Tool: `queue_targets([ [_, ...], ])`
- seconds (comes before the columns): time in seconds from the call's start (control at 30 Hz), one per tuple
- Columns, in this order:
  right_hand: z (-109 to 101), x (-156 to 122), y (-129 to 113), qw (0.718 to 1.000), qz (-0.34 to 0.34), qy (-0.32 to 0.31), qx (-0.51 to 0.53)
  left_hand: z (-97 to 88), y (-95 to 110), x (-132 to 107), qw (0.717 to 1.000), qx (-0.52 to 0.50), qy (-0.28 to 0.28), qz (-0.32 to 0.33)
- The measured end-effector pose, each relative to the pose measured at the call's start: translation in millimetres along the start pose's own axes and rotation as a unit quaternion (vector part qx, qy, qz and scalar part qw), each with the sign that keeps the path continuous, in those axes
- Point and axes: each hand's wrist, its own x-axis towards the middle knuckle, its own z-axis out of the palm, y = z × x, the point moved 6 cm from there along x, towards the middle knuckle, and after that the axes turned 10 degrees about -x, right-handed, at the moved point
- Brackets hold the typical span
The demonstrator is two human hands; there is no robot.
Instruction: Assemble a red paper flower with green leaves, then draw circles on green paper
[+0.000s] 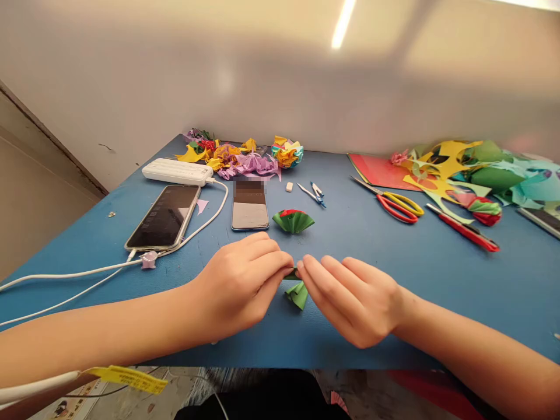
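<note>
Over the front middle of the blue table, my left hand and my right hand meet with their fingertips closed on a small green paper piece. Most of that piece is hidden behind the fingers. Just below it, between the hands, lies a pleated green paper piece; whether the two are joined I cannot tell. Beyond the fingertips sits a fan-shaped green paper piece with a red top edge.
Left stand a white power bank and a phone on cables; another phone lies nearer the middle. Crumpled paper flowers, an eraser and compasses lie behind. Right are scissors, a red-handled cutter and paper scraps.
</note>
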Motion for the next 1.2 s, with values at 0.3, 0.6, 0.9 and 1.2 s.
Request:
queue_targets([
  [0.3,8.7,-8.7,12.7,0.966,0.204,-0.043,0.156,0.2,29.3,-5.0,0.956,0.177,-0.029,0.234],
  [0.6,0.0,4.3,4.7,0.997,0.071,-0.017,0.041,-1.1,21.2,-2.2,0.976,0.125,-0.001,0.176],
  [0.9,12.0,-3.1,3.9,0.973,0.162,-0.077,0.146,3.7,32.3,-6.0,0.941,0.197,-0.067,0.267],
  [1.2,2.9,2.3,-2.0,0.993,0.102,-0.034,0.058,0.4,28.0,-1.1,0.963,0.172,-0.010,0.208],
])
